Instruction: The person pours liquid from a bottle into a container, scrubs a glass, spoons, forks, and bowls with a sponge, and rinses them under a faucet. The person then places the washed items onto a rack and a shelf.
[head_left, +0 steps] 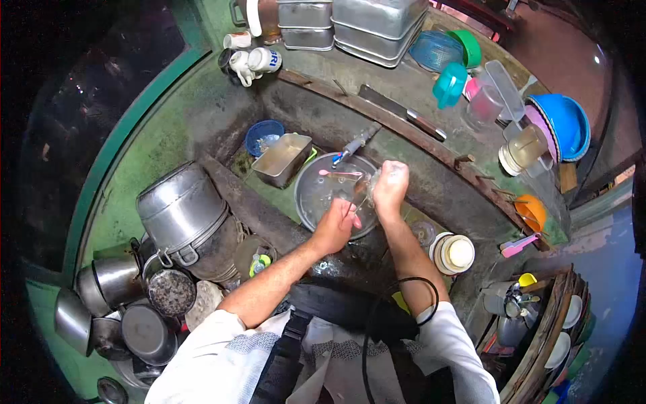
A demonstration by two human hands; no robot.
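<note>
Over a round metal basin (300,202) of water, my two hands are close together. My left hand (334,227) is closed around a shiny, thin utensil (362,190), perhaps a spoon or spatula; its exact kind does not show. My right hand (391,187), wet with suds, is closed beside the utensil's far end. Whatever lies inside its fingers is hidden. In the basin a pink spoon (340,173) lies near the far side. A grey tap (356,145) with a blue handle reaches over the basin's back edge.
Left of the basin are a rectangular metal pan (282,159) and a blue bowl (264,137). Large pots (182,209) crowd the left. A knife (404,113) lies on the back ledge. White stacked containers (453,254) stand to the right, near a dish rack (538,337).
</note>
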